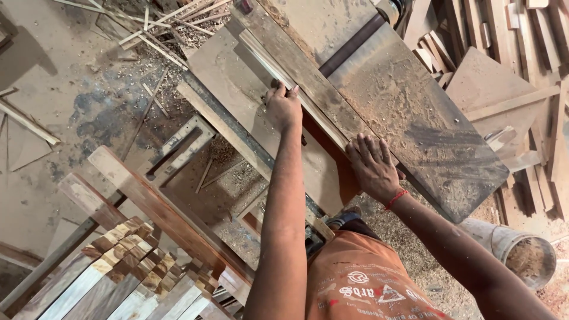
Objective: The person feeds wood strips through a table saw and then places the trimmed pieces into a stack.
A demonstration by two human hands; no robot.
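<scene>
A long narrow wooden strip [308, 104] lies along the fence of a dusty woodworking machine table [415, 118]. My left hand [283, 106] is closed over the strip further up the table, pressing it down. My right hand [372, 167] rests flat with fingers spread on the near end of the strip, at the table's edge. A red thread is tied around my right wrist. Sawdust covers the metal table beside both hands.
A stack of cut wooden strips [118, 272] stands at the lower left, next to a reddish wooden frame [160, 207]. A white bucket [521, 249] of sawdust sits at the lower right. Offcuts and planks [521, 71] are piled on the right, and thin slats [160, 29] litter the floor.
</scene>
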